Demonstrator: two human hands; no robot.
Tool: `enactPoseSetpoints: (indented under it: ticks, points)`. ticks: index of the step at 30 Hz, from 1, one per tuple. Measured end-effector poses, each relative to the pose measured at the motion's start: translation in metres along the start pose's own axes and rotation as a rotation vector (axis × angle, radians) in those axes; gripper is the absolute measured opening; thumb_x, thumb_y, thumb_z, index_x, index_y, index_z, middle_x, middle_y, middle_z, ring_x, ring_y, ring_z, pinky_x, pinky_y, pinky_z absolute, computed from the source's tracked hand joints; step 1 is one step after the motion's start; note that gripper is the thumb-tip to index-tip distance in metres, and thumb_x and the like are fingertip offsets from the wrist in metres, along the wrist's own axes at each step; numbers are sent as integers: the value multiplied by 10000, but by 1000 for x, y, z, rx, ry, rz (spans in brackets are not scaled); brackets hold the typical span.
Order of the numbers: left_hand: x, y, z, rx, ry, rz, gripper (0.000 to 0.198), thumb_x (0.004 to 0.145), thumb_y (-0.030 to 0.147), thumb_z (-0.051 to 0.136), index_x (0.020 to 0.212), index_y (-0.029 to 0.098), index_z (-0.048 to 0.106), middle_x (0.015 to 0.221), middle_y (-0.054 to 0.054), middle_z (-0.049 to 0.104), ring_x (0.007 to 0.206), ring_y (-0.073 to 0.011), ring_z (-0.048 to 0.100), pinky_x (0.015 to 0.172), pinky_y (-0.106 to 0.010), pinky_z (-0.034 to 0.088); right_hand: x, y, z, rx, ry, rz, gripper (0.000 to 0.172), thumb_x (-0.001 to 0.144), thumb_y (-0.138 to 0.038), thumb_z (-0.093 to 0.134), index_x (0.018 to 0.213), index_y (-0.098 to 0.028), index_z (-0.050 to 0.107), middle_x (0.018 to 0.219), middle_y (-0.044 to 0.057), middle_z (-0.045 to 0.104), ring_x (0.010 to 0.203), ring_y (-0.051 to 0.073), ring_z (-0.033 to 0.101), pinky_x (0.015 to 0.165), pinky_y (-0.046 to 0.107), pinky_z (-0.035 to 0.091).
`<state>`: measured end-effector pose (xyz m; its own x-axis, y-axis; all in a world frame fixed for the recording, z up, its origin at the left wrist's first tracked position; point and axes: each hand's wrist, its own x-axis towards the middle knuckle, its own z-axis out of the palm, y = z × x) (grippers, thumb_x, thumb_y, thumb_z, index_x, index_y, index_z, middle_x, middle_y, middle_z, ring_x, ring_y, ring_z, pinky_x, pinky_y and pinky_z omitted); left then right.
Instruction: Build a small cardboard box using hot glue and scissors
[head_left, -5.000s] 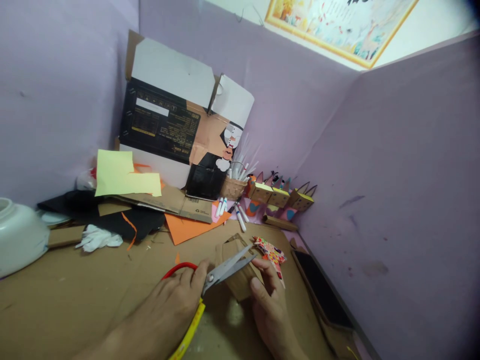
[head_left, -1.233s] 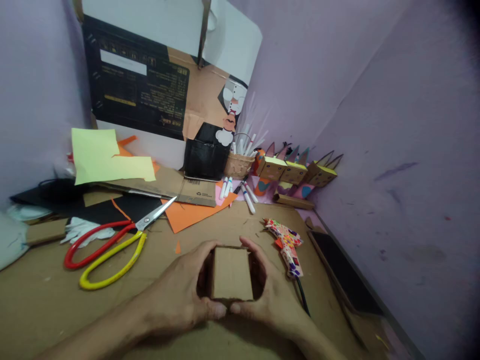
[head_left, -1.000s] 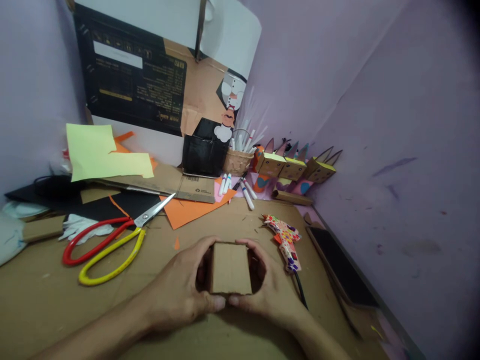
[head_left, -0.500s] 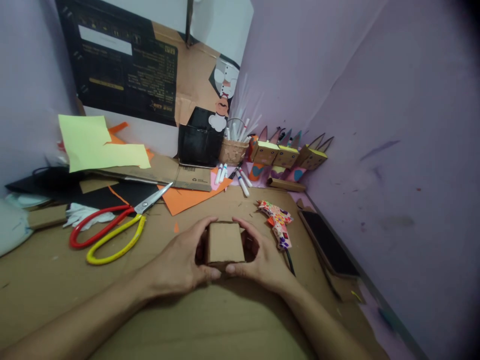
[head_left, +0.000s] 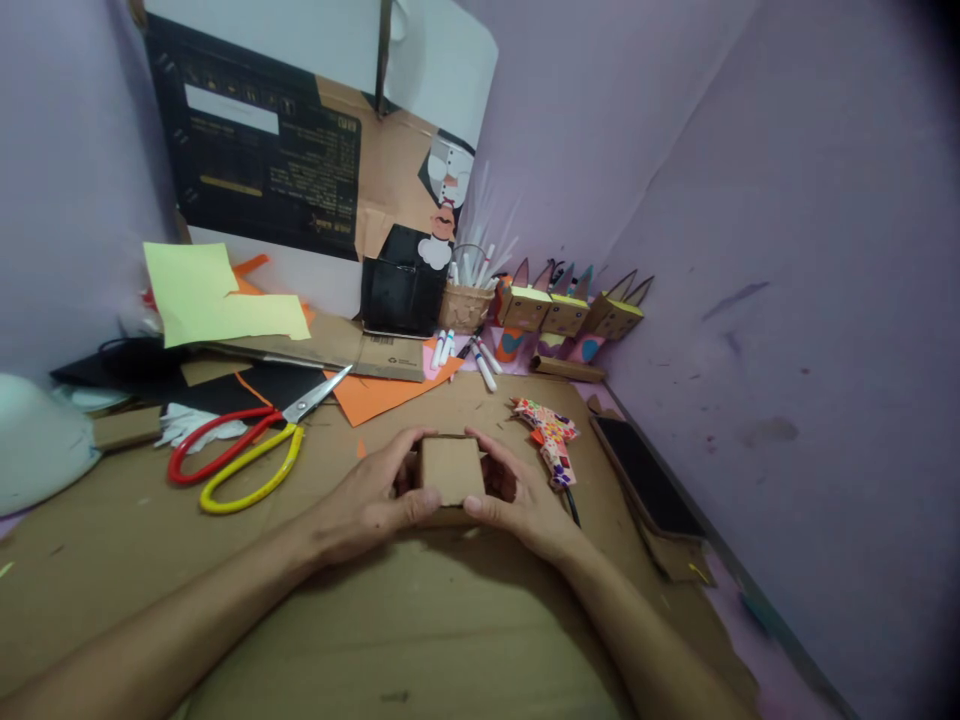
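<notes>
Purple walls (head_left: 765,260) border the cardboard-covered worktop (head_left: 360,640) at the rear and right. Against the rear wall leans a flattened carton (head_left: 255,180). A dark slab (head_left: 649,480) lies along the worktop's right edge.

Both hands are at mid-worktop. The grip of the left hand (head_left: 382,500) and right hand (head_left: 525,500) is spread to the box's width and has hold of it from both sides, with thumbs at the near top edge and gaps inside the palms. Bare cardboard extends between the forearms.

Scissors (head_left: 292,412), blades together, lie left of the left hand, separated by a strip of worktop. A glue gun (head_left: 553,440) lies near the right hand, limiting room on that side.

The small cardboard box (head_left: 452,470) sits between the hands, flat face up; contact between its base and the worktop cannot be confirmed. Beyond the left hand's fingers lies an orange scrap (head_left: 361,449).
</notes>
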<state>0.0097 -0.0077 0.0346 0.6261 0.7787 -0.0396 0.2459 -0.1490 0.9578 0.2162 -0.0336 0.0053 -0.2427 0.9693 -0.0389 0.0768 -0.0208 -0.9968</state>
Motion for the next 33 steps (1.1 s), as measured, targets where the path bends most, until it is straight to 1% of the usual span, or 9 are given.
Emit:
enactPoseSetpoints:
  ticks: [3, 7, 10, 13, 17, 21, 27, 30, 33]
  points:
    - [1, 4, 1, 53, 73, -84, 520, 861, 514, 391, 1268, 190, 395, 995, -71, 641, 798, -206, 593, 575, -259, 459, 0, 0, 0, -8, 4, 5, 936, 589, -463, 777, 1367, -150, 361, 1079, 113, 571, 981, 263, 558, 870, 406, 440]
    - [3, 6, 5, 45, 86, -120, 488, 868, 451, 417, 1277, 187, 387, 849, -30, 634, 638, -156, 549, 512, -235, 426, -1, -1, -1, -19, -2, 11, 924, 591, -465, 777, 1362, -159, 370, 1104, 111, 568, 989, 256, 561, 898, 409, 431]
    - [3, 4, 6, 115, 138, -110, 482, 865, 429, 424, 1287, 199, 396, 979, -64, 648, 772, -192, 597, 622, -279, 473, -1, 0, -1, -8, 3, 4, 906, 596, -474, 775, 1354, -175, 380, 1089, 104, 579, 955, 244, 570, 887, 409, 442]
    - [3, 1, 5, 147, 146, -65, 575, 816, 489, 483, 1313, 217, 388, 1091, -79, 635, 917, -242, 602, 747, -342, 484, -1, 2, 0, -2, 14, -6, 888, 605, -479, 770, 1349, -182, 388, 1054, 96, 594, 913, 235, 578, 871, 410, 453]
    - [4, 0, 4, 167, 108, -67, 574, 782, 445, 537, 1288, 205, 410, 1067, -77, 645, 910, -251, 609, 763, -359, 483, -1, 4, -1, -38, 21, -6, 910, 596, -496, 769, 1359, -187, 382, 1058, 100, 587, 947, 251, 572, 872, 418, 452]
    - [5, 2, 6, 223, 119, -61, 538, 782, 344, 546, 1278, 189, 404, 1078, -85, 635, 906, -235, 601, 779, -357, 477, -2, 2, -2, -51, -7, -36, 940, 599, -517, 758, 1379, -179, 355, 1187, 133, 526, 1004, 264, 550, 878, 415, 447]
    - [3, 3, 5, 193, 127, -79, 546, 802, 406, 523, 1295, 208, 398, 1082, -82, 637, 926, -245, 609, 794, -376, 486, -5, 1, -4, -90, -2, -43, 948, 603, -556, 738, 1388, -193, 350, 1181, 127, 534, 955, 248, 560, 829, 389, 465]
    - [1, 2, 1, 80, 40, -31, 696, 777, 469, 549, 1368, 197, 302, 1213, -112, 586, 1046, -273, 583, 857, -397, 477, -5, 3, -3, -89, 6, -50, 928, 621, -557, 726, 1388, -192, 353, 1208, 135, 529, 992, 256, 556, 852, 390, 461]
    - [-1, -1, -1, 66, -25, -9, 935, 670, 436, 677, 1423, 188, 182, 1350, -143, 483, 1177, -306, 504, 940, -425, 437, -5, 5, -3, -81, 14, -62, 926, 614, -563, 729, 1383, -200, 361, 1289, 144, 482, 1027, 267, 548, 875, 397, 453]
